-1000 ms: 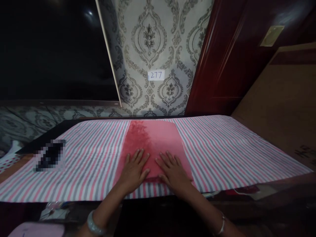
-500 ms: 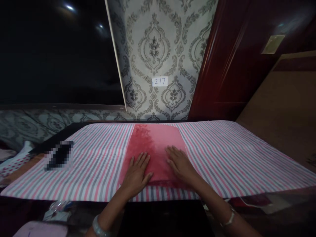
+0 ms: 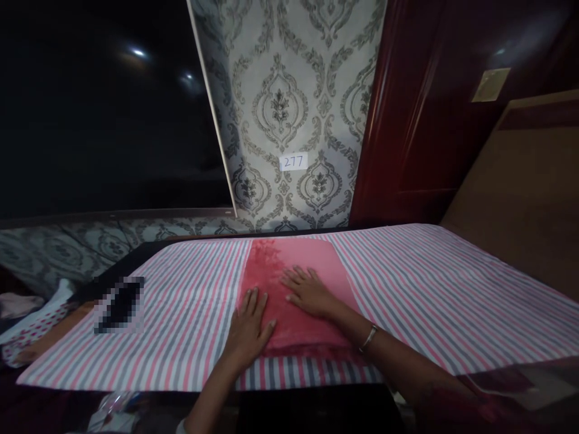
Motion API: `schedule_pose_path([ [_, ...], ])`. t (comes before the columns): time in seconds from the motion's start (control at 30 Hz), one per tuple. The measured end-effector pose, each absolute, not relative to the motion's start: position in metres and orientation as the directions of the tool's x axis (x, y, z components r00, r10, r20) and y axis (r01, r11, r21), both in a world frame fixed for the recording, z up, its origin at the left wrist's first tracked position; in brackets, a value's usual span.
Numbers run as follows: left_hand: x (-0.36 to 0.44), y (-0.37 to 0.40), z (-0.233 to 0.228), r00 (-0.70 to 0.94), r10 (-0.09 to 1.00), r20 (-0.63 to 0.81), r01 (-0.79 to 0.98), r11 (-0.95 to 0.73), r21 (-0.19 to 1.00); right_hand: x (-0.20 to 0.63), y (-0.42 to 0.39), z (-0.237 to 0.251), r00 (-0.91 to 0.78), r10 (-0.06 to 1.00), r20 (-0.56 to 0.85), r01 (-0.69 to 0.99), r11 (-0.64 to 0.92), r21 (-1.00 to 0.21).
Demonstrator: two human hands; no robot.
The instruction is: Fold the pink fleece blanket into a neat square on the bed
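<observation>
A folded red and pink cloth (image 3: 312,334) lies flat on a striped sheet (image 3: 181,325) of white, pink and grey. My left hand (image 3: 248,328) rests palm down on the cloth's left edge, fingers apart. Across the middle of the cloth lies my right hand (image 3: 310,292), also flat with spread fingers, and a bangle shows on that wrist. Both hands press from above and grip nothing. The cloth's exact kind cannot be made out.
A large dark television screen (image 3: 113,120) stands behind on the left. Patterned wallpaper (image 3: 280,78) bears a paper label (image 3: 294,161) reading 277. On the sheet's left is a blurred-out dark patch (image 3: 119,305). A brown board (image 3: 525,193) leans at right, beside a dark red door (image 3: 411,120).
My right hand has slid left toward the middle of the cloth. My left hand stays at the left edge. The whole view has shifted slightly with the camera.
</observation>
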State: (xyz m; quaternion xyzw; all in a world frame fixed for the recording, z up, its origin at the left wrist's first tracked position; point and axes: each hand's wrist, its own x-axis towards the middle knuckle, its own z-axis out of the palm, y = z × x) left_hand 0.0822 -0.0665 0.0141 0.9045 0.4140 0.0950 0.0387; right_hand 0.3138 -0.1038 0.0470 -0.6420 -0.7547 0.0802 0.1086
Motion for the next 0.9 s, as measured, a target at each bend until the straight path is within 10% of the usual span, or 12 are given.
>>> schedule_pose_path([
  [0.3, 0.080, -0.060, 0.007, 0.656, 0.730, 0.191, 0.683, -0.683, 0.260, 0.408, -0.146, -0.003, 0.394, 0.918, 0.042, 0.843, -0.343, -0.414],
  [0.47, 0.067, -0.048, 0.015, 0.464, 0.846, 0.263, 0.546, -0.507, 0.667, 0.420, -0.172, -0.027, 0.477, 0.867, 0.142, 0.630, -0.224, -0.744],
  [0.57, 0.058, -0.034, 0.027, 0.274, 0.962, 0.011, 0.271, -0.088, 0.958, 0.415, -0.182, -0.034, 0.555, 0.822, 0.131, 0.413, -0.135, -0.901],
  [0.7, 0.054, -0.015, 0.043, 0.331, 0.900, -0.285, 0.046, 0.286, 0.957, 0.412, -0.182, -0.033, 0.597, 0.799, 0.065, 0.224, -0.088, -0.971],
  [0.9, 0.071, 0.005, 0.057, 0.464, 0.842, -0.276, 0.090, 0.265, 0.960, 0.417, -0.165, -0.019, 0.577, 0.805, -0.135, -0.139, -0.066, -0.988],
])
